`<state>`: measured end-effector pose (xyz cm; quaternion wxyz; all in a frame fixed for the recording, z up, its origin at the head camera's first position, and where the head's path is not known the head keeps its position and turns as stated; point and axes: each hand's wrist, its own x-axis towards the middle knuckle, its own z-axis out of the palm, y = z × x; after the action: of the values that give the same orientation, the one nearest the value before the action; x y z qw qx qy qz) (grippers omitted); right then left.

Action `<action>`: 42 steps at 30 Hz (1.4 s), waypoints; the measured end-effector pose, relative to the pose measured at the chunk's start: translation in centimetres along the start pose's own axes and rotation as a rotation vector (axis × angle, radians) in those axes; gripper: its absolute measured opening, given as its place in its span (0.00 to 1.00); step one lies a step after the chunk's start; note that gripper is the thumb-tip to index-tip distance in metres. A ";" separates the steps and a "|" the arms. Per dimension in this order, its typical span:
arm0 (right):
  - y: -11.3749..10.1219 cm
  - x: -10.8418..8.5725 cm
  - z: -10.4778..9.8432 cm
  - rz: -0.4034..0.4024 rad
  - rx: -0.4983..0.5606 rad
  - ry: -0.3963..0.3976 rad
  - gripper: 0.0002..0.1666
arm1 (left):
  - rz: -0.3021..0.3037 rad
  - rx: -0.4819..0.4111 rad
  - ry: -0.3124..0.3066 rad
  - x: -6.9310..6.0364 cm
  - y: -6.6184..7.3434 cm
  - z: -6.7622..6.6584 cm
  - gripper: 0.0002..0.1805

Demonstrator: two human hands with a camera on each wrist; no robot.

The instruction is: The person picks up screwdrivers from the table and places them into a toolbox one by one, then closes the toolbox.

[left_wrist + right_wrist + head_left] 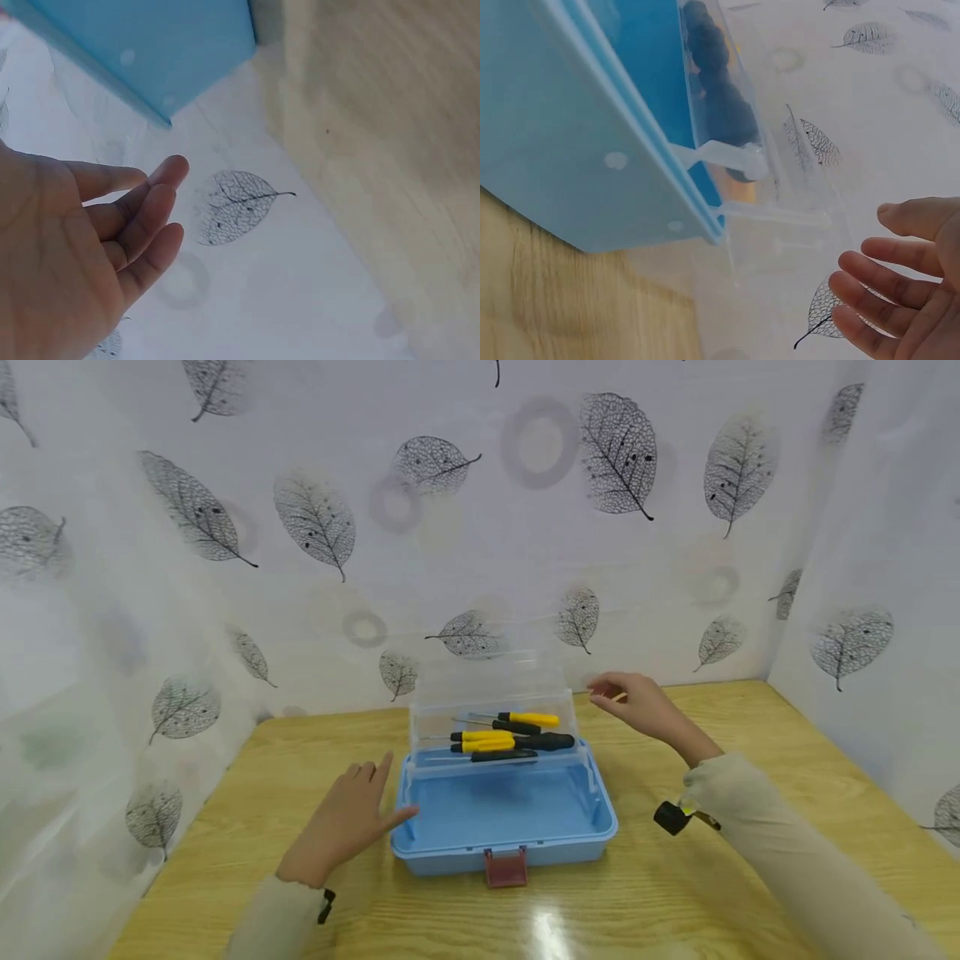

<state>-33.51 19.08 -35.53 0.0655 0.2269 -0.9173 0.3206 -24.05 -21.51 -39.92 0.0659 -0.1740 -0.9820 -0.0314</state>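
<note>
A light blue toolbox stands on the table with its clear lid raised. Its clear upper tray is lifted above the box and holds several yellow and black screwdrivers. Beneath the tray, the blue bottom shows bare. My left hand is beside the box's left side, fingers and thumb spread, holding nothing; whether the thumb touches the rim I cannot tell. At the right of the lid, my right hand hovers with loosely bent fingers and nothing in them, apart from the lid in the right wrist view.
A reddish-brown latch hangs at the box's front. Clear hinge arms join the tray to the box side. The wooden table reaches back to a white leaf-print curtain, which also hangs at both sides.
</note>
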 end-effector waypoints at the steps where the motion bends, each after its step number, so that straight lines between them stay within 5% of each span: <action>1: 0.2 0.1 0.1 0.005 0.005 0.009 0.18 | -0.008 -0.033 -0.010 0.4 -0.5 -0.2 0.49; 14: 2.7 1.4 2.2 0.107 0.152 0.083 0.20 | -0.121 -0.472 -0.156 6.3 -5.5 -0.4 0.42; 24: 3.7 2.4 3.5 0.228 0.370 0.034 0.22 | -0.253 -0.968 -0.200 8.8 -6.1 1.0 0.35; 30: 4.2 2.9 4.6 0.320 0.509 -0.009 0.27 | -0.408 -1.264 -0.200 9.6 -6.0 1.7 0.30; 34: 4.8 3.2 5.1 0.368 0.563 -0.033 0.29 | -0.456 -1.349 -0.245 10.0 -5.9 2.1 0.26; 42: 5.1 3.6 6.0 0.426 0.623 -0.103 0.29 | -0.534 -1.344 -0.259 11.1 -5.6 3.4 0.22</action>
<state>-38.93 17.56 -42.14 -0.1211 0.0559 -0.8047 0.5785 -36.72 -22.72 -41.95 -0.1813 0.0661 -0.7598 -0.6209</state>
